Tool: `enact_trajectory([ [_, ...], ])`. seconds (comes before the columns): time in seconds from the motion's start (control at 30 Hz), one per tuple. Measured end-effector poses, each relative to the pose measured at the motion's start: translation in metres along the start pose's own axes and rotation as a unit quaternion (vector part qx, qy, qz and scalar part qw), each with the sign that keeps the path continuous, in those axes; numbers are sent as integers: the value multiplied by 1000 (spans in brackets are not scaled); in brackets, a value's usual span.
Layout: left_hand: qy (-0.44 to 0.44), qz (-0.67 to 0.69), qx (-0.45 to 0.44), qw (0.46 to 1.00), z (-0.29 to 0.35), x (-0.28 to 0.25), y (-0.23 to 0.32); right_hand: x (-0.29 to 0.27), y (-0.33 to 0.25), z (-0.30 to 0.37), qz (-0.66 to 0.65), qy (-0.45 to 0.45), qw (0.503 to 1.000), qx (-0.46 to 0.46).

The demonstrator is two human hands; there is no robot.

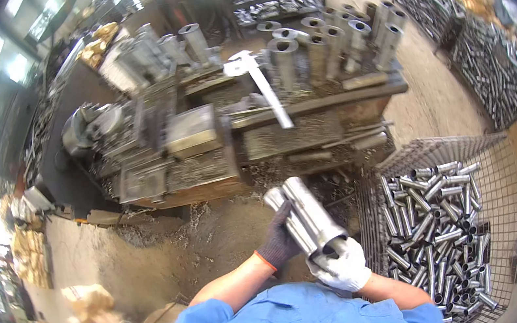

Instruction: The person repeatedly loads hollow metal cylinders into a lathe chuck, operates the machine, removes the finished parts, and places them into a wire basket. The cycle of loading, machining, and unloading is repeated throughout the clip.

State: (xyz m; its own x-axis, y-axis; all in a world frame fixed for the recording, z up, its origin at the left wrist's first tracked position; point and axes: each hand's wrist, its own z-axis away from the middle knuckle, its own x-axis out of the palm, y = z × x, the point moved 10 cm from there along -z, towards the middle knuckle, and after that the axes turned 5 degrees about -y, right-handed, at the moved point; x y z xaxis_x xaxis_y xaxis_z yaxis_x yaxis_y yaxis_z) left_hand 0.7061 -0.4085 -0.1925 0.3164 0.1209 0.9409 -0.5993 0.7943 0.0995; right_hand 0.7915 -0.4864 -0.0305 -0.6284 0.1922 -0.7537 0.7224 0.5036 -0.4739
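In front of my body I hold two shiny metal tubes side by side. The thicker tube (310,210) lies slanted with its open end toward me, and the slimmer tube (299,234) runs along its left side. My left hand (279,241), in a dark knitted glove with an orange cuff, is closed around the tubes from the left. My right hand (345,267), in a white glove, grips their near ends; some fingertips are hidden at the tube openings.
Ahead is a worn metal bench with upright tubes (287,68), a white caliper (269,94) and a metal block (191,131). At my right stands a wire basket (497,177) heaped with short tubes. More bins of metal parts (496,65) line the far right. Crumpled sacks (92,317) lie at lower left.
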Motion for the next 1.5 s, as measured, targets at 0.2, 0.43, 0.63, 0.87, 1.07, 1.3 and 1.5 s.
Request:
enact_trajectory([
  [0.2,41,-331,188,924,173,21,208,69,-60,-115,-119,-50,976,175],
  [0.43,135,-600,390,685,278,62,317,240,-104,-247,-338,-245,876,242],
  [0.63,228,-428,462,743,298,-6,505,300,-105,-350,-252,-149,942,163],
  [0.87,223,-607,434,628,243,-31,584,331,-91,-376,-271,-151,931,192],
  [1.07,134,-653,322,673,266,-21,587,257,-97,-414,31,-375,915,148],
  [1.3,336,-835,435,10,320,101,748,265,-124,-656,93,-215,968,-92],
  [1.5,393,-875,282,-26,273,86,829,461,-10,-691,257,-635,727,44],
])
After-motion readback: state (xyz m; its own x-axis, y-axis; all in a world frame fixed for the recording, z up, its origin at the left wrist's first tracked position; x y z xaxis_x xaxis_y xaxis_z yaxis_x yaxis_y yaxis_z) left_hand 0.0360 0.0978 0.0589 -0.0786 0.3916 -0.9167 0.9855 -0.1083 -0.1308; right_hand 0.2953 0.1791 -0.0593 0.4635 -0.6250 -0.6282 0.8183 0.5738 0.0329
